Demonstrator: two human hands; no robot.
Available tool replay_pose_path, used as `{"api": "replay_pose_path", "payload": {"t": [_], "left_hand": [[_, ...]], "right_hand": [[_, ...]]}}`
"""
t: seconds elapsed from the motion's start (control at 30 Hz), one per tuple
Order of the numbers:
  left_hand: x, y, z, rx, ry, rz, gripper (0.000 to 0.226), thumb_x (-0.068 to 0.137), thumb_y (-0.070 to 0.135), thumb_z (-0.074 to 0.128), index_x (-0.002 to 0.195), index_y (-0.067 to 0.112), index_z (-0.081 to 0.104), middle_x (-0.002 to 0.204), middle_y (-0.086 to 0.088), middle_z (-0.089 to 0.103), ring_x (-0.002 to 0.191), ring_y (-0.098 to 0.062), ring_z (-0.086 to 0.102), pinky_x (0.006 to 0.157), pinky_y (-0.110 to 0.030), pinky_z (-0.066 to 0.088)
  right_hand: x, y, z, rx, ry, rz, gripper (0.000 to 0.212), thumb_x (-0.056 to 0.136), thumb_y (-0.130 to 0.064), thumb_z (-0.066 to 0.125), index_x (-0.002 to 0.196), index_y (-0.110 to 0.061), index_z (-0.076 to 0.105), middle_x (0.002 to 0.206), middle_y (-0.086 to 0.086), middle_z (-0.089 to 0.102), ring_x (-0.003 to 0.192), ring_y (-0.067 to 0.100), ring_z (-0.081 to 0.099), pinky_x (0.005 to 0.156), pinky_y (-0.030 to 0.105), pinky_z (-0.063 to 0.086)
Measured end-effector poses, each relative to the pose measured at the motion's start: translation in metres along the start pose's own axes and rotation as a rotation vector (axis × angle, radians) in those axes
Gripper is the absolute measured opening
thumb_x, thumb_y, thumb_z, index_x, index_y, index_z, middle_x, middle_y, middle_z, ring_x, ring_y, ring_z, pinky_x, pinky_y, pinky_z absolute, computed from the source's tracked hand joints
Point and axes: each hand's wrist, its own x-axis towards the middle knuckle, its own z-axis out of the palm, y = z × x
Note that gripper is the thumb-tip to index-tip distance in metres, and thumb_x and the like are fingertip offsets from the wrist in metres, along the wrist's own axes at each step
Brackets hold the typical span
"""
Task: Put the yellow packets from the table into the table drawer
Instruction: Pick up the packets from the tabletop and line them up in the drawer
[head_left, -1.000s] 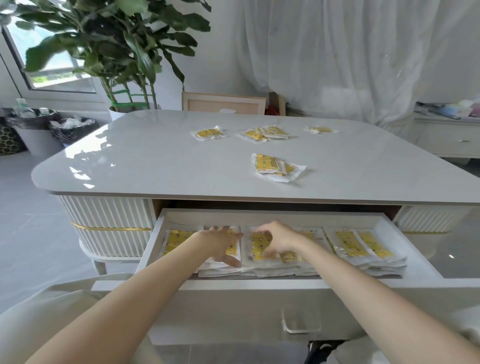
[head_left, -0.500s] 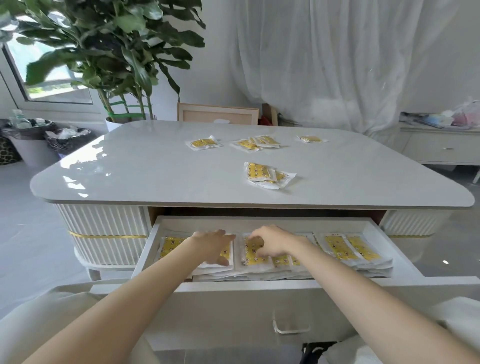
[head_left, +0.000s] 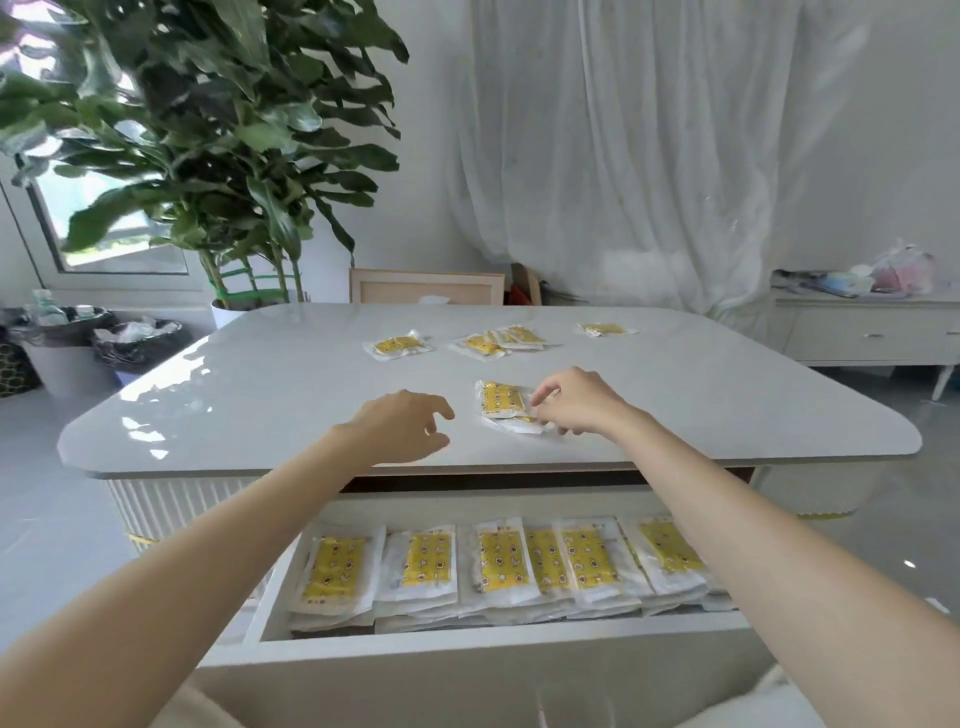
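ok, table (head_left: 260, 405) first: white top, and there are yellow packets on it, so the job isn't done. drawer (head_left: 467, 636) under the front edge is pulled out toward you and holds a row of stacked packets (head_left: 501, 566) side by side across most of its width.

left on the top: a far group near the back edge, made up of a single packet (head_left: 397, 345), an overlapping pair (head_left: 498, 340) and one more off to the right (head_left: 602, 329), plus the near pile (head_left: 501, 400) close to the front edge.

your right hand (head_left: 576, 402) is on the near pile, fingers curled onto its right edge; reads as a pinch. your left hand (head_left: 400, 426) hovers just left of the pile, fingers loosely curled, holding nothing.

step in hand looks like lifting that pile. film wrappers are probably slick on the glossy top, so bring the left hand in flat against the pile's left edge to stop it sliding, and get the right thumb under the bottom packet so the whole pile lifts together. carry it low over the front edge and lay it flat on a shorter stack.
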Motion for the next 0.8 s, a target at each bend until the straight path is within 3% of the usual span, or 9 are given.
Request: {"api": "replay_pose_path", "payload": {"t": [0.13,0.47,0.7,0.8], "left_hand": [[0.027,-0.001,-0.021,0.001,0.073,-0.040,0.037,0.093,0.033,0.050,0.131,0.031,0.048,0.123,0.008,0.060,0.111,-0.016,0.055,0.091,-0.029,0.042],[0.148,0.014,-0.019,-0.020,0.192,0.025,0.046,0.097,0.033,0.044,0.142,0.027,0.037,0.135,0.001,0.051,0.119,-0.022,0.052,0.093,-0.035,0.047],[0.265,0.012,0.010,-0.128,0.190,0.021,0.049,0.099,0.036,0.038,0.146,0.032,0.029,0.150,0.002,0.035,0.132,-0.023,0.040,0.102,-0.040,0.041],[0.308,0.009,0.027,-0.132,0.147,0.043,0.048,0.099,0.039,0.034,0.147,0.034,0.027,0.152,0.004,0.031,0.135,-0.024,0.035,0.109,-0.043,0.034]], "right_hand": [[0.029,0.000,-0.013,0.093,0.116,0.051,0.027,0.085,-0.010,0.054,0.106,-0.022,0.067,0.103,-0.002,0.060,0.094,0.018,0.059,0.081,0.030,0.049],[0.141,0.032,-0.025,-0.019,0.264,0.123,0.040,0.090,-0.015,0.048,0.129,-0.021,0.054,0.132,0.002,0.054,0.121,0.023,0.050,0.089,0.031,0.044],[0.252,0.096,-0.017,-0.121,0.232,0.212,0.047,0.098,-0.026,0.042,0.144,-0.015,0.036,0.149,0.008,0.032,0.138,0.031,0.027,0.107,0.040,0.033],[0.293,0.130,-0.008,-0.137,0.211,0.248,0.054,0.099,-0.031,0.038,0.149,-0.019,0.024,0.159,0.004,0.013,0.144,0.031,0.011,0.114,0.044,0.024]]}}
